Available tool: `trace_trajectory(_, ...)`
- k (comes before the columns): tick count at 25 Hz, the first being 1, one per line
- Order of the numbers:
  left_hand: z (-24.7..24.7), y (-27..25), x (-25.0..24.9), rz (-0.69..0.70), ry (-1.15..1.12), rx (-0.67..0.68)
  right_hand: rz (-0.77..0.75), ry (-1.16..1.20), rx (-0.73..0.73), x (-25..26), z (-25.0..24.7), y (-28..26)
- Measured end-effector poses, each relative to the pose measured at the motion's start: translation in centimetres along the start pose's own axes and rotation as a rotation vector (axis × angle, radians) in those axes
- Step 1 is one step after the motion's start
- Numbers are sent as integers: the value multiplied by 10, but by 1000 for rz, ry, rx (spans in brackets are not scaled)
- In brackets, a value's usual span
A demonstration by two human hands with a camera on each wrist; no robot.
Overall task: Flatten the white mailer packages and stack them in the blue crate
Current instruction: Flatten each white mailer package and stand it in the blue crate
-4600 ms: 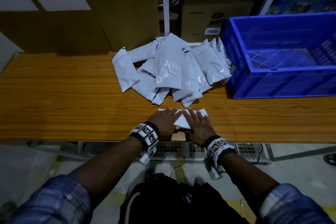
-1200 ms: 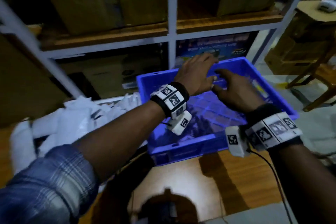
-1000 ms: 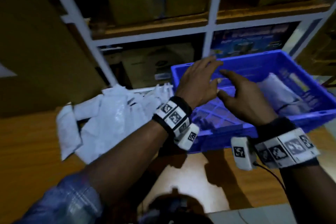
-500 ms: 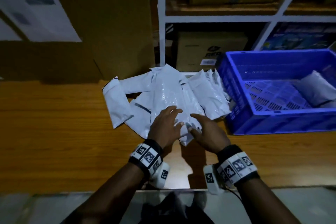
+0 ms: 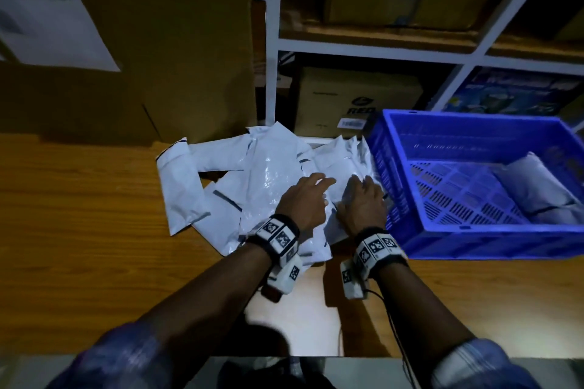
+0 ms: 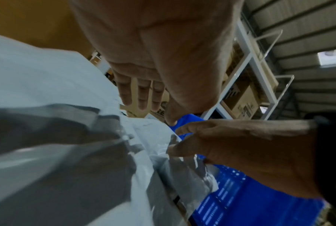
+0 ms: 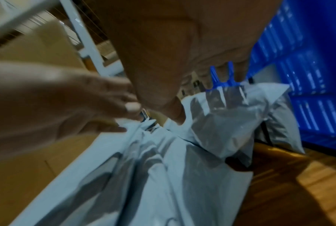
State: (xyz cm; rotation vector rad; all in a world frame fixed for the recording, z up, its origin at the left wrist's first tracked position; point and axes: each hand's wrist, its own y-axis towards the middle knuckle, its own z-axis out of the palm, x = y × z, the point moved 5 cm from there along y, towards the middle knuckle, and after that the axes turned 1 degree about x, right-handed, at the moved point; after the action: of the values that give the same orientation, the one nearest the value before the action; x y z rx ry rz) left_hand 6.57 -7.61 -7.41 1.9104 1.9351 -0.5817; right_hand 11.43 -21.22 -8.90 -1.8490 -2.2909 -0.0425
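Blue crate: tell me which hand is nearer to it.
Right. The right hand sits on the mailer pile right beside the blue crate's left wall; the left hand is one hand farther left.

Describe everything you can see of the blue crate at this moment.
The blue crate is a rectangular, open-topped bin that looks like moulded plastic, with slotted walls and a lattice floor. It sits upright on the wooden table, right of the mailer pile, whose edge touches its left wall. One white mailer lies inside at the right. Neither hand touches it.
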Motion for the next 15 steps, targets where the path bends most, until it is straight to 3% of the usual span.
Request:
trace_trajectory(6,11,60,-13,17,188,191,106,43,7,-5,7,23)
trace_trajectory(10,3,66,-16,103,327,159,110,129,-81,-2,-11,15)
trace_trajectory(15,-19,38,-27,302,558,47,-35,80,-233,18,-39,-33)
